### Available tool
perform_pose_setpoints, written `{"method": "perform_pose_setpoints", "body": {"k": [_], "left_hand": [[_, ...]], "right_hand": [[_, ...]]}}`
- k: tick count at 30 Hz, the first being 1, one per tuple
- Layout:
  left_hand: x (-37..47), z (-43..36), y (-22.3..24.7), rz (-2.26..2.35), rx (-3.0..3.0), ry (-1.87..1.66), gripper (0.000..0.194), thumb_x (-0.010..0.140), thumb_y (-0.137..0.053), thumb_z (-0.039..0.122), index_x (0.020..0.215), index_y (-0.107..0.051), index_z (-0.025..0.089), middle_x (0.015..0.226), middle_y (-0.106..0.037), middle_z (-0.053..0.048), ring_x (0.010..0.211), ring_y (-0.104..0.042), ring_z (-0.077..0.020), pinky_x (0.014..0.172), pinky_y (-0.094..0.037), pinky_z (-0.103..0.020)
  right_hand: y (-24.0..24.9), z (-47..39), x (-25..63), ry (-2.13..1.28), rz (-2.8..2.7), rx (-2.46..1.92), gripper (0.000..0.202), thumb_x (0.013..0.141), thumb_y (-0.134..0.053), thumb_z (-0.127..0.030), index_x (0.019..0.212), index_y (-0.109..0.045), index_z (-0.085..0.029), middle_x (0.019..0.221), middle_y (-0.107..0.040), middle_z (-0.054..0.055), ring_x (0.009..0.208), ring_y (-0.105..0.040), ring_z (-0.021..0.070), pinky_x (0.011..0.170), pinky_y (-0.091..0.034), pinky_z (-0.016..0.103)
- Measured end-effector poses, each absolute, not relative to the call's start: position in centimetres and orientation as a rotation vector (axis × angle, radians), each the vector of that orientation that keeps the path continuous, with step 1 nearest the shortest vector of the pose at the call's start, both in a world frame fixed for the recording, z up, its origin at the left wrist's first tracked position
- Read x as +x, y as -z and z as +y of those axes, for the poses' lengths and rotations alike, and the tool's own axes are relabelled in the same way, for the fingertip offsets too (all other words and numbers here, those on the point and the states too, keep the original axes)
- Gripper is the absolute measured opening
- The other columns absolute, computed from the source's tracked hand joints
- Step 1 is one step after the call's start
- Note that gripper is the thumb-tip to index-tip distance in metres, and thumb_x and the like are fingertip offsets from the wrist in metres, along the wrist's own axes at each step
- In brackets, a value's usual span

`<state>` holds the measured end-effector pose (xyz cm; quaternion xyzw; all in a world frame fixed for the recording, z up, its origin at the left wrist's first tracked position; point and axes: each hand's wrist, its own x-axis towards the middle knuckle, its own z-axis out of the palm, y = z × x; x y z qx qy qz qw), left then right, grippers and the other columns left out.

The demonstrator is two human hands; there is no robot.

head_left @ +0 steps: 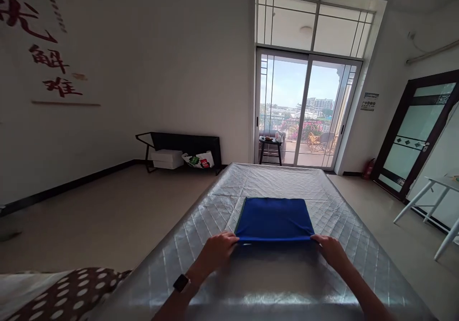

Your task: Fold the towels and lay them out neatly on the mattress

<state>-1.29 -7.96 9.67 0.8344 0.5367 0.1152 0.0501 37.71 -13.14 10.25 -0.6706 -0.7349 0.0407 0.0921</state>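
Mattress (339, 215) beside polka-dot fabric (73, 294) bears blue cloth (275, 219) pinched by left hand (220, 246) and right hand (330, 248).

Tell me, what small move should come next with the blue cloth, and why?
Perhaps a gentle outward tug to smooth the cloth: the left hand and right hand each have a grip on one near corner, and faint creases show close to the right hand.

Dim indoors, backlit by glass doors (304, 105) — glare on silvery cover (279, 275), edges stretched
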Motion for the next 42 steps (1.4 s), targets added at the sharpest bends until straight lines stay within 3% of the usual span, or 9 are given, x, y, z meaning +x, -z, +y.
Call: {"method": "perform_pose_setpoints", "body": {"k": [5,14,17,20,23,28,32,37,42], "left_hand": [[-1.2,-11.8,-6.3,1.738,2.367,-0.289,0.038,0.093,-0.043,0.027,0.11,-0.075,0.034,0.126,-0.072,0.002,0.109,-0.068,-0.0196,0.094,-0.052,-0.032],[-1.5,-15.7,-2.9,1.861,2.436,-0.268,0.043,0.093,-0.04,0.02,0.12,-0.073,0.028,0.128,-0.07,-0.005,0.115,-0.067,-0.0252,0.097,-0.053,-0.038],[-2.4,-16.9,-2.5,1.863,2.45,-0.295,0.044,0.09,-0.042,0.018,0.121,-0.072,0.03,0.13,-0.069,-0.004,0.116,-0.067,-0.0253,0.098,-0.054,-0.038],[-2.9,-17.2,-3.3,1.873,2.473,-0.256,0.046,0.086,-0.044,0.016,0.119,-0.073,0.03,0.13,-0.07,-0.004,0.115,-0.067,-0.0264,0.097,-0.054,-0.04],[-0.9,-16.1,-5.2,1.874,2.506,-0.289,0.045,0.088,-0.041,0.016,0.117,-0.074,0.027,0.13,-0.069,-0.006,0.117,-0.066,-0.0266,0.097,-0.054,-0.041],[8.5,-11.6,-7.1,1.491,2.659,-0.538,0.042,0.1,-0.037,0.033,0.131,-0.065,0.026,0.143,-0.06,-0.005,0.133,-0.054,-0.0214,0.114,-0.041,-0.038],[11.7,-7.6,-4.6,1.505,2.692,-0.398,0.052,0.101,-0.034,0.047,0.147,-0.048,0.026,0.157,-0.043,-0.006,0.148,-0.034,-0.0269,0.121,-0.028,-0.048],[5.8,-4.9,-0.2,1.737,2.57,-0.322,0.064,0.1,-0.025,0.057,0.153,-0.038,0.024,0.161,-0.034,-0.008,0.151,-0.026,-0.0282,0.123,-0.023,-0.05],[0.9,-5.1,1.8,1.865,2.496,-0.345,0.073,0.099,-0.022,0.061,0.155,-0.032,0.014,0.163,-0.03,-0.015,0.151,-0.026,-0.0272,0.122,-0.026,-0.046]], "right_hand": [[-6.7,-16.5,37.3,-0.187,-2.124,-1.989,0.045,0.095,-0.04,-0.011,0.12,-0.071,-0.03,0.126,-0.071,0.005,0.116,-0.067,0.0221,0.097,-0.053,0.034],[-6.2,-20.6,36.9,-0.208,-2.236,-1.926,0.059,0.082,-0.041,0.001,0.124,-0.07,-0.029,0.132,-0.068,0.003,0.127,-0.059,0.0199,0.108,-0.045,0.034],[-5.9,-21.3,36.6,-0.215,-2.228,-1.974,0.05,0.088,-0.043,-0.005,0.12,-0.072,-0.029,0.13,-0.069,0.004,0.127,-0.06,0.0208,0.111,-0.042,0.036],[-6.9,-21.1,36.3,-0.266,-2.233,-1.977,0.033,0.095,-0.049,-0.022,0.114,-0.075,-0.028,0.124,-0.072,0.005,0.126,-0.06,0.0247,0.116,-0.035,0.043],[-8.5,-19.3,35.3,-0.29,-2.208,-1.94,0.037,0.1,-0.043,-0.037,0.12,-0.072,-0.027,0.125,-0.072,0.006,0.128,-0.058,0.0254,0.117,-0.033,0.044],[-8.5,-14.1,32.4,-0.192,-2.113,-2.032,0.053,0.103,-0.031,-0.041,0.149,-0.048,-0.019,0.155,-0.044,0.01,0.147,-0.034,0.0265,0.121,-0.024,0.047],[-6.1,-11.8,31.2,-0.246,-2.103,-2.155,0.059,0.103,-0.025,-0.042,0.157,-0.03,-0.018,0.163,-0.029,0.007,0.153,-0.018,0.0237,0.123,-0.015,0.046],[-4.3,-11.7,31.8,-0.233,-2.093,-2.181,0.061,0.103,-0.023,-0.044,0.159,-0.024,-0.02,0.164,-0.026,0.003,0.154,-0.015,0.0201,0.123,-0.008,0.041],[-4.6,-11.3,32.1,-0.24,-2.089,-2.219,0.059,0.103,-0.023,-0.043,0.158,-0.027,-0.023,0.163,-0.028,0.001,0.152,-0.021,0.0214,0.122,-0.013,0.043]]}}
